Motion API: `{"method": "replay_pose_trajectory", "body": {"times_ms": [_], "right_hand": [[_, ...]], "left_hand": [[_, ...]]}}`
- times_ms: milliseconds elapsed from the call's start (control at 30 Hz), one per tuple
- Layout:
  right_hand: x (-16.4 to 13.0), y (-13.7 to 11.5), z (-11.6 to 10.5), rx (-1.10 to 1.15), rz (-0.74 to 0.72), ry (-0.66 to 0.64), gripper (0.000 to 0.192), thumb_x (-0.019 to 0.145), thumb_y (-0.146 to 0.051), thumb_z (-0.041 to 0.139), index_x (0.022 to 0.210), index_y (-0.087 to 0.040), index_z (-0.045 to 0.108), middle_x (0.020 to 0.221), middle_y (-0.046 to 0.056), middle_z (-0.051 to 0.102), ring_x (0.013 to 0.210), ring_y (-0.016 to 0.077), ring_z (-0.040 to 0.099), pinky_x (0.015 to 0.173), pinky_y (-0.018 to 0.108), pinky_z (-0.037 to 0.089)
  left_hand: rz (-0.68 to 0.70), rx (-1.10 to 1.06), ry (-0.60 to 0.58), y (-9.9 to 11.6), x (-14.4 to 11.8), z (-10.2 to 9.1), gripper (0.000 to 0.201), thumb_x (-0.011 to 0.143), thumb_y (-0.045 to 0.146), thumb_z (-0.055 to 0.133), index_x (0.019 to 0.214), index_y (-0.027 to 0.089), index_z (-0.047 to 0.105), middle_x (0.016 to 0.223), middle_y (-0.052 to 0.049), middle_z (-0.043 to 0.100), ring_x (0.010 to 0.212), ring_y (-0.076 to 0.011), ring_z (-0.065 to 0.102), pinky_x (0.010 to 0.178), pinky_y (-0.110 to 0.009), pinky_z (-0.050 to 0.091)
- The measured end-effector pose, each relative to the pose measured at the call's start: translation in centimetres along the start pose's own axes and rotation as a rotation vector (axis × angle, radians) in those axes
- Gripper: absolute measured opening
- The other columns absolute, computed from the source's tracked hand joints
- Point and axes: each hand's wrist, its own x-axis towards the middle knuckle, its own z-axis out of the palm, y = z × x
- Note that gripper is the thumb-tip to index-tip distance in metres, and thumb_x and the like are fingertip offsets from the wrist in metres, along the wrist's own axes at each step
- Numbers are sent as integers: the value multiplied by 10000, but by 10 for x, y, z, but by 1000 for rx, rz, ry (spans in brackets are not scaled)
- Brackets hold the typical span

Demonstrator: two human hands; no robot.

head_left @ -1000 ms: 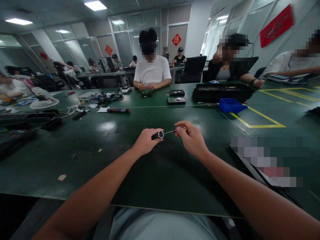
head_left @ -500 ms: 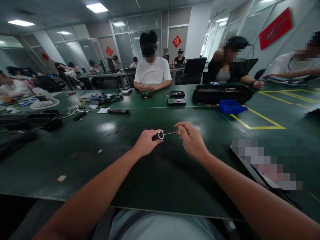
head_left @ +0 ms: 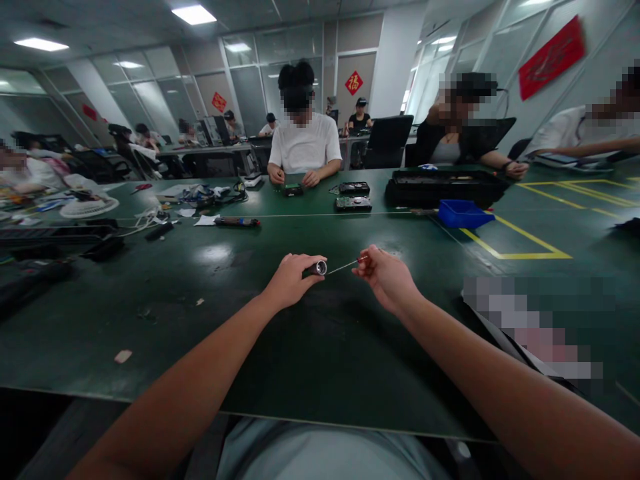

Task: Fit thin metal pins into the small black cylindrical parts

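My left hand (head_left: 291, 280) is closed around a small black flashlight (head_left: 318, 268), its round, silver-rimmed end turned to the right and partly toward me. Fingers and thumb grip its sides, and the rest of its body is hidden in the hand. In my right hand (head_left: 386, 275) is a thin screwdriver (head_left: 344, 267), pinched by its red handle. The shaft points left and slightly down, with its tip close to the rimmed end; whether they touch I cannot tell. Both hands are over the green table (head_left: 320, 360).
A dark tool with a red end (head_left: 237, 222) lies ahead on the left, near tangled cables (head_left: 210, 195). Two hard drives (head_left: 353, 203) sit farther off. To the right are a blue bin (head_left: 464, 213) and a long black case (head_left: 445, 189). A co-worker (head_left: 305, 143) sits opposite.
My right hand has turned and its fingers have shifted on the handle. The screwdriver now slants more, its handle end higher. The flashlight has risen slightly and turned a little.
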Motion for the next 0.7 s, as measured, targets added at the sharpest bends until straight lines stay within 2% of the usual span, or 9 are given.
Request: {"method": "replay_pose_trajectory", "body": {"times_ms": [133, 367, 600, 700], "right_hand": [[-4, -3, 2, -96, -105, 66, 253, 858, -475, 603, 813, -227, 608, 759, 26, 601, 689, 174, 584, 716, 357, 538], [-10, -3, 6, -275, -255, 22, 254, 893, -456, 566, 894, -205, 609, 809, 31, 650, 726, 168, 617, 731, 350, 516], [-13, -6, 6, -358, -298, 13, 254, 913, -443, 543, 929, -200, 616, 828, 42, 681, 742, 180, 647, 727, 353, 506], [-17, -13, 6, -471, -304, 6, 258, 912, -446, 555, 873, -203, 633, 773, 42, 695, 709, 181, 646, 697, 340, 487]], "left_hand": [[2, 16, -16, -2, 0, 3, 389, 896, 312, 652, 1281, 273, 609, 1161, -46, 680, 1064, -231, 585, 1013, -453, 372], [-11, 13, -10, 2, 0, 4, 388, 882, 325, 670, 1263, 270, 624, 1141, -45, 688, 1053, -231, 593, 1036, -465, 364], [-4, -2, 5, 4, -1, 3, 389, 881, 314, 670, 1262, 248, 626, 1138, -57, 697, 1026, -233, 606, 964, -429, 420], [2, 2, -2, 3, -1, 4, 389, 876, 311, 675, 1258, 253, 631, 1131, -53, 699, 1027, -237, 608, 963, -430, 421]]}}
